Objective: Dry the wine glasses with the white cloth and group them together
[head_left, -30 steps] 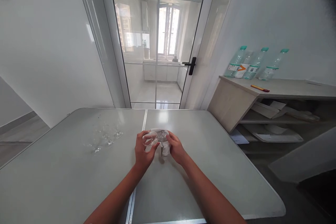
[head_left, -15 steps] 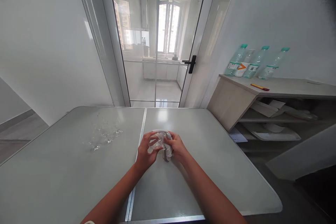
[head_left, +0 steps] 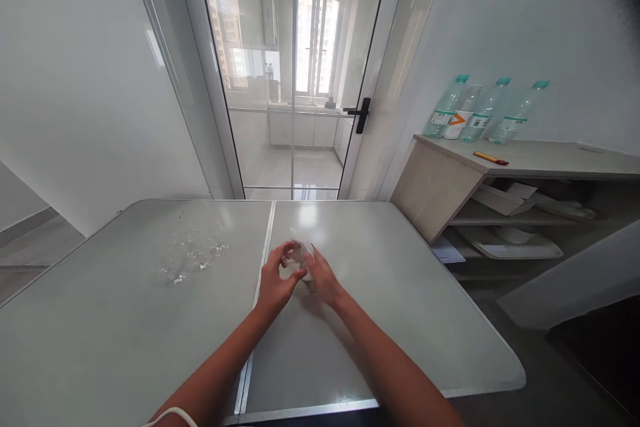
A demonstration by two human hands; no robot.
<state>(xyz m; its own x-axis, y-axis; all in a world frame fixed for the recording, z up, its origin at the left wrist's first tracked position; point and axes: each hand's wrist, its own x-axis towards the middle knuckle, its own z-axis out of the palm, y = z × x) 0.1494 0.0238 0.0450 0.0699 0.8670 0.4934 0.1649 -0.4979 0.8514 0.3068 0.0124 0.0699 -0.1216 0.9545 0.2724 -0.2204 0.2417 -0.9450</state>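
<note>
My left hand (head_left: 276, 281) is wrapped round a clear glass (head_left: 295, 256) just above the table, its round rim tilted towards me. My right hand (head_left: 324, 280) presses a pale cloth (head_left: 311, 285) against the glass's right side. Motion smears this hand, and most of the cloth is hidden behind its fingers and the glass. Away to the left, several clear glass pieces (head_left: 193, 257) are grouped on the table; their exact shape is hard to make out.
The grey-green table (head_left: 400, 320) has a metal seam (head_left: 270, 220) across it. Beyond stands a glazed door (head_left: 320, 167) with a black handle (head_left: 363, 115). At right, a wooden shelf unit (head_left: 435, 187) carries green-capped bottles (head_left: 483, 113) and a yellow-red stick (head_left: 491, 158).
My right hand has shifted and turned over the cloth, which shows less now. The left hand keeps its hold on the glass. The whole view has tilted slightly.
</note>
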